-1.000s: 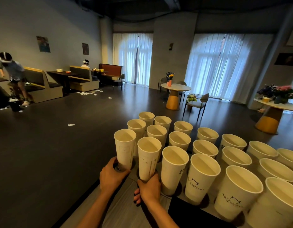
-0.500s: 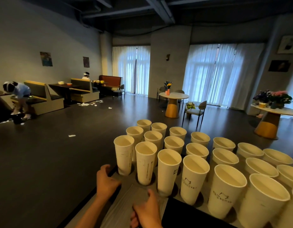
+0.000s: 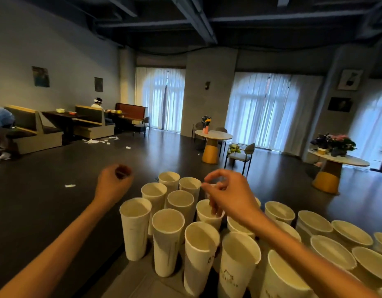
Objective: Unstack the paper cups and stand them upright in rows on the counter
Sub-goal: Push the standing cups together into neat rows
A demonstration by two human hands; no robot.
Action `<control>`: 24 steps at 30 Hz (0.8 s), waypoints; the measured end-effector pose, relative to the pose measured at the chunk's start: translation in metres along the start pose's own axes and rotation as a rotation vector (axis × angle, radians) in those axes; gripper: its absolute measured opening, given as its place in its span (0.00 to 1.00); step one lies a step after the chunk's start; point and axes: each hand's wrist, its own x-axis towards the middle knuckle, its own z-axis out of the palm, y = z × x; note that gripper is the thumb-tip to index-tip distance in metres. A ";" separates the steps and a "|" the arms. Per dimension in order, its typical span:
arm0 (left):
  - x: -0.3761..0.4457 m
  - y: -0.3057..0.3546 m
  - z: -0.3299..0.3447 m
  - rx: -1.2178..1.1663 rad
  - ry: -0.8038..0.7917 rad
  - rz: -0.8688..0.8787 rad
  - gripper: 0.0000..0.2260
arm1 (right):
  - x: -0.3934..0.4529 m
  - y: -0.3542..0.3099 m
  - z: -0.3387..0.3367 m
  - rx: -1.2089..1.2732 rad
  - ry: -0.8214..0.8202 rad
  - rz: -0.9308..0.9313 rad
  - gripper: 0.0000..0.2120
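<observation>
Both hands, left hand (image 3: 114,182) and right hand (image 3: 227,195), above upright paper cups (image 3: 167,235) (fingers curled).

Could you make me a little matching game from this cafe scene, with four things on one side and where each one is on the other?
Things:
1. paper cups
2. left hand
3. flower vase
4. paper scraps

Places:
A. on the floor by the booths
B. in rows on the counter
C. on the round table
D. raised left of the cups

Pairs: 1-B, 2-D, 3-C, 4-A
</observation>
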 end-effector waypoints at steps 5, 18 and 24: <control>0.053 0.042 0.059 0.200 -0.389 0.163 0.04 | 0.117 0.041 -0.009 -0.303 -0.073 -0.046 0.04; 0.089 0.000 0.131 0.545 -0.655 0.185 0.10 | 0.205 0.105 0.066 -0.768 -0.383 0.149 0.14; 0.095 -0.006 0.134 0.503 -0.645 0.211 0.09 | 0.204 0.116 0.069 -0.867 -0.315 0.107 0.06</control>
